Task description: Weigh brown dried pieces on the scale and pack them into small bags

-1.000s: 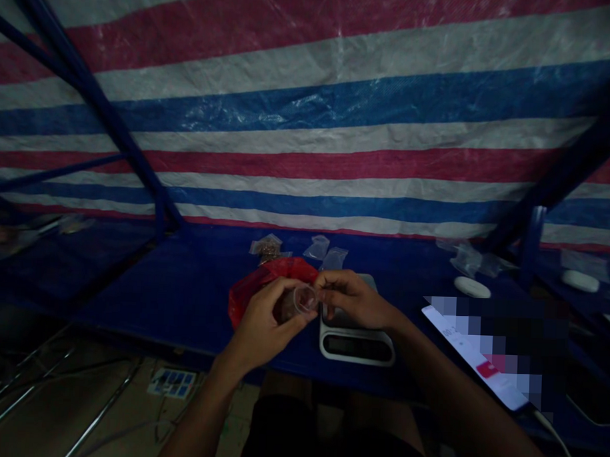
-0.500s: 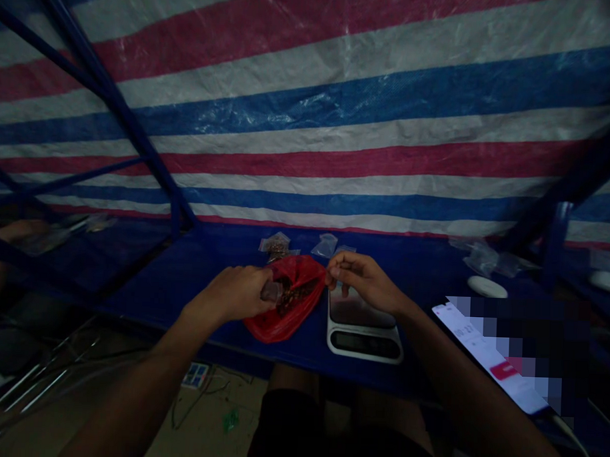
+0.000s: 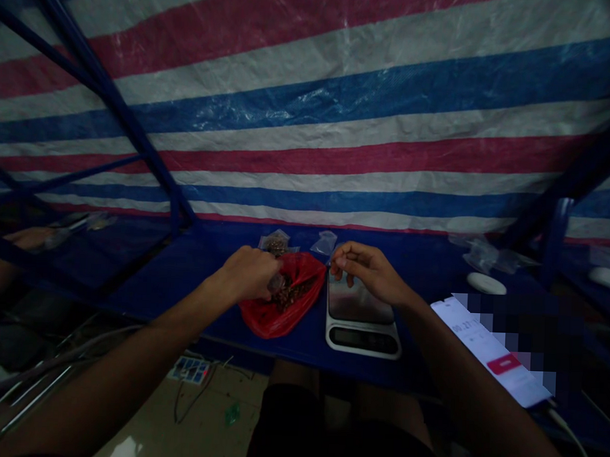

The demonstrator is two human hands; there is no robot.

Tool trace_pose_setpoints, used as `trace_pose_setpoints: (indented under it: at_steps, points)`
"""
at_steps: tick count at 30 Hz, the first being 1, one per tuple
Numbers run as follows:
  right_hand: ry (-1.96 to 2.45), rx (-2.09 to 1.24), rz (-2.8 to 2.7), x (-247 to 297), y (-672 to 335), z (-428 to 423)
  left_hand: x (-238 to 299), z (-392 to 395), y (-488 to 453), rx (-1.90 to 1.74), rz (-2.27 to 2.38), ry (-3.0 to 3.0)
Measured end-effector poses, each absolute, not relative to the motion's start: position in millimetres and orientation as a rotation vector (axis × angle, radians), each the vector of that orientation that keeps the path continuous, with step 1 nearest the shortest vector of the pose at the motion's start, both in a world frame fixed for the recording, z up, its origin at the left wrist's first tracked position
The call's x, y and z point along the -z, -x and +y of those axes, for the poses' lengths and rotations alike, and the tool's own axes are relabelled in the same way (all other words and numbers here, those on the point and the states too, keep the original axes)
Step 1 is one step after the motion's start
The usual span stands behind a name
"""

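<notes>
A red plastic bag (image 3: 269,326) lies open on the blue table, with small dark brown pieces (image 3: 290,293) inside. My left hand (image 3: 251,273) is closed over the bag's left side, holding a small clear plastic bag (image 3: 277,281) at its mouth. My right hand (image 3: 361,267) hovers over the back of a white digital scale (image 3: 364,340), fingers curled and fingertips close to the red bag's right edge. Whether anything sits in those fingertips is too dark to tell. Behind the red bag is a filled small clear bag (image 3: 275,242).
Another small clear bag (image 3: 325,242) lies behind the scale. To the right are crumpled clear bags (image 3: 484,255), a white oval object (image 3: 486,283) and a lit phone (image 3: 491,348) on a cable. Blue metal posts (image 3: 138,139) frame the table (image 3: 182,297). Another person's hand (image 3: 32,237) is far left.
My left hand has risen slightly and turned, with the small clear bag still in it. My right hand has shifted a little away from the red bag's edge.
</notes>
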State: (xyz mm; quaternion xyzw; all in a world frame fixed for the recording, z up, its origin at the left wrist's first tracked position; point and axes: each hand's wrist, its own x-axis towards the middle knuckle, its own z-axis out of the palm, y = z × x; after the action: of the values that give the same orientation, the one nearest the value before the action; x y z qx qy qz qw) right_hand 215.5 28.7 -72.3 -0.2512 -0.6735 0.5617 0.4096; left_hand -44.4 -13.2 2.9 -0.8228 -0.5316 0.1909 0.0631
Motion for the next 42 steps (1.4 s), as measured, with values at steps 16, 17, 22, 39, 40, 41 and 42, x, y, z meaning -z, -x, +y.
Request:
trace_pose_setpoints:
  at_steps: [16, 17, 22, 39, 40, 41, 42]
  points:
    - [0.736, -1.003, -1.950, 71, -217, 31, -3, -15, 57, -0.507, -1.492, 2.559]
    - [0.712, -0.883, -2.053, 68, -216, 29, -2, -15, 58, -0.499, -1.490, 2.567]
    - [0.466, -0.384, -2.532, 58, -194, 22, -2, -15, 65, -0.416, -1.479, 2.618]
    - [0.792, -0.855, -2.103, 43, -164, 62, -6, -17, 91, 0.188, -1.863, 3.083]
    - [0.781, -0.864, -2.112, 44, -164, 61, -4, -16, 93, 0.235, -1.893, 3.129]
    - [0.757, -0.853, -2.119, 46, -164, 60, -3, -16, 95, 0.255, -1.914, 3.149]
    - [0.727, -0.827, -2.118, 47, -164, 59, -2, -15, 97, 0.243, -1.916, 3.138]
